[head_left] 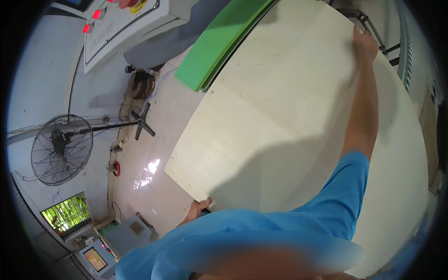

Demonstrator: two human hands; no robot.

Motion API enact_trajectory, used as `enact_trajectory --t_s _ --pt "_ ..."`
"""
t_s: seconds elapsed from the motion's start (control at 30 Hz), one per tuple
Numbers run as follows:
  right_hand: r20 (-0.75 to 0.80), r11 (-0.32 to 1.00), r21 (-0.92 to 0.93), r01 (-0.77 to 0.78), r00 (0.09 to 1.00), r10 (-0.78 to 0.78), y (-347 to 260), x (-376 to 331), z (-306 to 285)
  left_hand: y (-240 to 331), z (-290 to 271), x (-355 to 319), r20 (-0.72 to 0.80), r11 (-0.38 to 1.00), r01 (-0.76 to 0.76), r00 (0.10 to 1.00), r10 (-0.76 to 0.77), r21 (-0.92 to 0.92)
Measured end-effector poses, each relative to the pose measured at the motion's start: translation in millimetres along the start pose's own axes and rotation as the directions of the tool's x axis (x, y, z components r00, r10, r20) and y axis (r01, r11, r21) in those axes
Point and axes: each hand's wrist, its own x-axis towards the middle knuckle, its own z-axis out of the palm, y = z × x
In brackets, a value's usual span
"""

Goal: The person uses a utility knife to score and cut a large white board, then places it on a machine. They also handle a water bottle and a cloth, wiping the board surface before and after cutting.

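Pale board (pixel 261 107) is not yet released: left hand (pixel 196 211) grips its near-left edge, right hand (pixel 366 48) its far-right edge.

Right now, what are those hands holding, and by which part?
A big, pale, wood-like sheet, by its edges: the left hand at the picture's lower-left edge, the right hand at its upper-right edge.

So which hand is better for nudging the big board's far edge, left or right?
Probably the right hand: it reaches over the pale board to that far edge. The left hand is down at the near edge.
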Motion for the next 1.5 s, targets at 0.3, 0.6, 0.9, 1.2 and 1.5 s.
enact_trajectory --t_s 0.3,0.6,0.9,1.2,1.5 --pt "0.058 1.0 0.028 0.002 0.998 -0.003 5 4 -2 -13 -2 3 0.013 0.999 0.042 0.999 -0.041 -0.026" --pt "0.06 1.0 -0.009 -0.002 0.998 0.003 47 -10 -13 -30 -3 -1 0.152 0.974 0.224 0.963 -0.221 -0.005" --pt "-0.354 0.957 -0.215 0.195 0.898 -0.262 77 -63 -5 -27 -26 6 0.269 0.833 0.259 0.953 -0.138 -0.489" --pt "-0.159 0.893 0.379 0.244 0.967 -0.197 31 -342 -88 -25 -64 45 0.238 0.939 -0.165 0.941 0.242 -0.302" --pt "0.015 0.816 0.489 0.309 0.932 -0.362 -13 -600 -181 -14 -71 86 0.38 0.998 -0.06 0.922 0.069 -0.034"
